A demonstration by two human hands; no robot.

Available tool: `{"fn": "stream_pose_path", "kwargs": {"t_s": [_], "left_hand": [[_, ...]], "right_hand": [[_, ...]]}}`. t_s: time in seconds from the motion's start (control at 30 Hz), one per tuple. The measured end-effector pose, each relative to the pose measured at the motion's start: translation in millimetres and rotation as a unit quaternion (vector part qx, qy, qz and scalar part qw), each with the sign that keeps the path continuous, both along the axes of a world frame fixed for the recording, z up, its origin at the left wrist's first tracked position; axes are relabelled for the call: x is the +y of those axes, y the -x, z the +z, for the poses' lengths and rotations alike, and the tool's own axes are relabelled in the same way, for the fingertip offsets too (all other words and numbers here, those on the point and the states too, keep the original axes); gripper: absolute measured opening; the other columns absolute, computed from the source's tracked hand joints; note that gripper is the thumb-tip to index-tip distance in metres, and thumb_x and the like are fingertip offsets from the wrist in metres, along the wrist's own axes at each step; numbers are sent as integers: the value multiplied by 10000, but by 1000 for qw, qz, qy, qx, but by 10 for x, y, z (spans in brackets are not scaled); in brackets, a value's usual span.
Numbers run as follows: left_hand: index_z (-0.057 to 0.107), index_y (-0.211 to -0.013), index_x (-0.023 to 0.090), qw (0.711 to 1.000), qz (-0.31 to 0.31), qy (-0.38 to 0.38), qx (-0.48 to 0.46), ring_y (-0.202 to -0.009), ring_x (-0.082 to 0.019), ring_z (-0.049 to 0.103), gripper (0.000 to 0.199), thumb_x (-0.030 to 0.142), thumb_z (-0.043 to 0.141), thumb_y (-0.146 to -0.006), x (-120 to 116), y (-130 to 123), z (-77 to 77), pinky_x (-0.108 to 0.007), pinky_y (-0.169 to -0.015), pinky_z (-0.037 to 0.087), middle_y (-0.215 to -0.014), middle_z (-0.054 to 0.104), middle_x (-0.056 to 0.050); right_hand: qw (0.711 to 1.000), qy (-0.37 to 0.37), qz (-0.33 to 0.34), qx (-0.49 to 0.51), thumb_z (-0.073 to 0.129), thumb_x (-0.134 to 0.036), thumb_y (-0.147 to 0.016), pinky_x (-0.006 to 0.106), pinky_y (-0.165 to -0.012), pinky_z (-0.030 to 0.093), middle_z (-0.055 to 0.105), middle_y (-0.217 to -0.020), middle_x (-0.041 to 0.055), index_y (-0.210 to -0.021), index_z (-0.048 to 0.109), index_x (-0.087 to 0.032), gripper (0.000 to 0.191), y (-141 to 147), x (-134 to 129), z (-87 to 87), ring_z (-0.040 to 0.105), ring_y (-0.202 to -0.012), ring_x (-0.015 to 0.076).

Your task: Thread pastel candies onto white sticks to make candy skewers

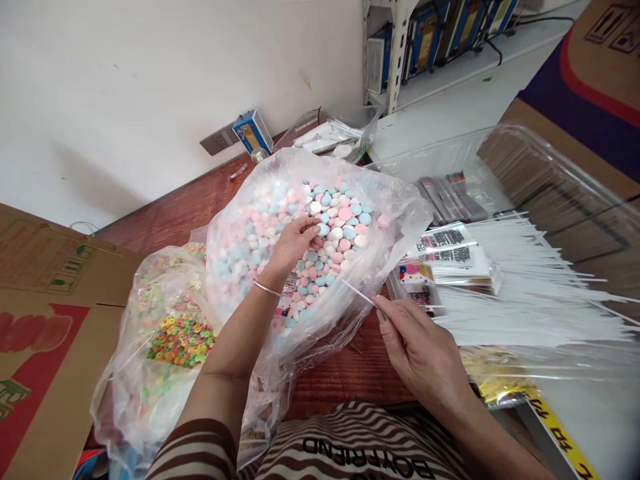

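A clear plastic bag (400,193) stands open in front of me, full of pink, blue and white round candies (345,227). My left hand (295,243) reaches into it, its thumb and fingers closed on a pale blue candy (323,229). Right of the bag, my right hand (425,340) pinches a thin white stick (357,292) whose tip points at the candies. A printed packet is partly covered by the candies near my left wrist.
At the left lies a bag of small coloured ring candies (183,340) beside a cardboard box (45,333). To the right, a clear tray (540,143) holds many white sticks (525,287) and printed wrappers (447,253). A shelf post (397,60) rises behind.
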State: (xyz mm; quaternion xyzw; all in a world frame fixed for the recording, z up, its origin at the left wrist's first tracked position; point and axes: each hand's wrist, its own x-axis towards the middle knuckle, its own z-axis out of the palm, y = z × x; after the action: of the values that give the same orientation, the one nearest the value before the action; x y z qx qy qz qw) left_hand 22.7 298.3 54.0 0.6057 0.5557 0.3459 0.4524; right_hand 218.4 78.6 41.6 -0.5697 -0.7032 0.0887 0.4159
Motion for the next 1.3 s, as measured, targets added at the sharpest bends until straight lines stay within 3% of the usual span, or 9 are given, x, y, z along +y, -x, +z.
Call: {"fn": "stream_pose_path", "kwargs": {"t_s": [0.1,0.23,0.37,0.53,0.63,0.73,0.93,1.1,1.3], "left_hand": [[705,-987,143,999,4,32,4,-587,-145,651,203,260,734,-823,10,-90,-24,-282,-602,545,-686,690,-23],[690,-1034,157,997,34,-13,71,-614,-174,669,239,261,729,-823,1,-120,-116,-300,-626,532,-673,686,-13],[696,-970,174,983,13,-101,153,-670,-177,643,181,296,712,-838,-72,-103,-179,-298,-671,496,-698,669,-13],[640,-931,185,947,-25,-248,201,-763,-140,611,120,235,689,-834,-238,-138,-151,-285,-727,478,-1047,659,-70],[609,-973,195,972,4,-199,122,-717,-133,631,156,262,673,-848,-373,-153,-56,-274,-678,482,-919,652,-28],[623,-1087,202,995,9,-78,-55,-679,-123,664,290,339,702,-844,-601,-112,98,-260,-629,511,-899,656,-3],[720,-1062,184,966,-5,82,-247,-710,-122,690,442,375,873,-694,-1227,81,287,-274,-741,575,-840,714,-8],[727,-1079,189,964,29,46,-259,-746,-119,683,459,284,896,-663,-1525,175,249,-275,-771,573,-876,734,-17],[663,-1021,198,967,64,-49,-240,-747,-102,673,350,241,834,-719,-1636,166,180,-244,-729,567,-874,716,1]], "right_hand": [[1000,-6,-1,1,455,-186,-1008,260,-680,582,736,-992,54,-1275,652,-216,333,3,1,-2,726,-870,179],[1000,-11,2,-3,456,-187,-1017,262,-696,577,730,-992,54,-1273,640,-208,316,6,-1,-14,726,-870,177],[1000,-14,7,-4,447,-185,-1022,264,-712,577,733,-1004,58,-1273,636,-209,315,11,0,-31,729,-871,178],[999,-32,-5,-7,445,-180,-1023,279,-678,579,747,-1007,65,-1350,584,-221,358,17,16,-31,734,-866,194],[999,-43,-26,-18,434,-158,-1024,284,-642,569,743,-997,64,-1465,489,-235,451,31,24,10,728,-819,196],[998,-44,-28,-47,432,-127,-1017,273,-595,544,723,-935,51,-1484,484,-234,482,81,35,65,716,-777,186],[992,-30,-2,-121,464,-118,-998,256,-549,487,690,-887,39,-1417,582,-200,443,290,34,65,687,-706,159],[990,-38,14,-138,460,-110,-996,259,-504,446,685,-897,41,-1402,601,-161,433,397,-77,64,668,-657,142],[987,-47,24,-149,421,-118,-1008,247,-519,441,672,-856,41,-1384,609,-143,421,441,-230,141,653,-644,135]]}}
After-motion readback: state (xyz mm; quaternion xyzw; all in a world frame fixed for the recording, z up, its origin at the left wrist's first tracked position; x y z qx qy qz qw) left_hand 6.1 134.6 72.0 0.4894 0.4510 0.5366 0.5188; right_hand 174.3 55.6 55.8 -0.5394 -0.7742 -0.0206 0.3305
